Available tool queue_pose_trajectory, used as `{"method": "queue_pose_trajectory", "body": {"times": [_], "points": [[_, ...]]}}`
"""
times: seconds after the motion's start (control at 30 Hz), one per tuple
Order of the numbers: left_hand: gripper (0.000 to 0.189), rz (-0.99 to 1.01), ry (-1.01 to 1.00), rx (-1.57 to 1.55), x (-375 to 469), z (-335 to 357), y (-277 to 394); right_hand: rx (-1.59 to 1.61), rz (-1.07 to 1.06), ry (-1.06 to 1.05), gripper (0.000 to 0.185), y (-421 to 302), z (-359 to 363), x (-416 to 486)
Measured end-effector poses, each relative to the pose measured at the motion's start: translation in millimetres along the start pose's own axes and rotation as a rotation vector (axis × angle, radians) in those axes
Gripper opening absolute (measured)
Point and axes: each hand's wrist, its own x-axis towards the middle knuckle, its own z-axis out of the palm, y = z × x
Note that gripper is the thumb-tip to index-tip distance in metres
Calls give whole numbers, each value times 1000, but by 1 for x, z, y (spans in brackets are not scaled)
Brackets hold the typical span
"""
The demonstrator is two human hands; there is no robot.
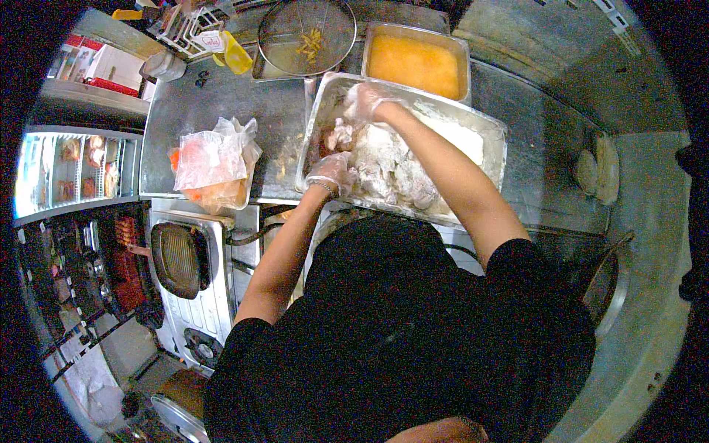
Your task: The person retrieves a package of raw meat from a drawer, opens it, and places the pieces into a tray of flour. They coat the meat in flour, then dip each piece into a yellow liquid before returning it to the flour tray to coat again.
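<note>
A metal tray (494, 123) holds white flour (462, 134) and several flour-dusted pieces of meat (382, 180), which look like chicken. My left hand (331, 170), in a clear plastic glove, is at the tray's near left corner, by the meat. Across from it, in the far left corner, my right hand (370, 103) is also gloved, with flour over its fingers. One less coated, reddish piece of meat (338, 135) lies between the two hands. Flour and glove folds hide the fingertips, so a grip cannot be made out.
Behind the tray stands a metal pan of orange-yellow liquid (415, 63). Left of that, a round wire strainer (309, 39) with fried-looking bits rests over another pan. Plastic bags (213, 160) over orange contents lie on the left counter. A grill pan (176, 260) sits on the stove below.
</note>
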Motion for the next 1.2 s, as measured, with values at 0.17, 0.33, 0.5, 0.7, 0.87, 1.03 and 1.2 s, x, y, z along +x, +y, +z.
{"method": "queue_pose_trajectory", "body": {"times": [0.17,0.33,0.5,0.7,0.87,1.03,1.2], "points": [[52,-20,-73,-65,29,14,21,-440,-164,-358,33,84,40,-51],[67,-280,-235,-95,47,22,46,-138,17,-175,44,104,79,-122],[69,-255,-332,-70,33,12,68,119,138,-41,53,120,37,-156],[62,-18,-323,-154,35,42,32,-51,150,-123,61,156,28,-185],[38,26,-284,-335,56,65,-11,190,174,-172,71,148,26,-195],[35,-99,-277,-644,39,38,18,-51,230,-212,68,124,36,-184],[34,244,-82,-651,36,10,38,51,277,-101,53,134,30,-191]]}}
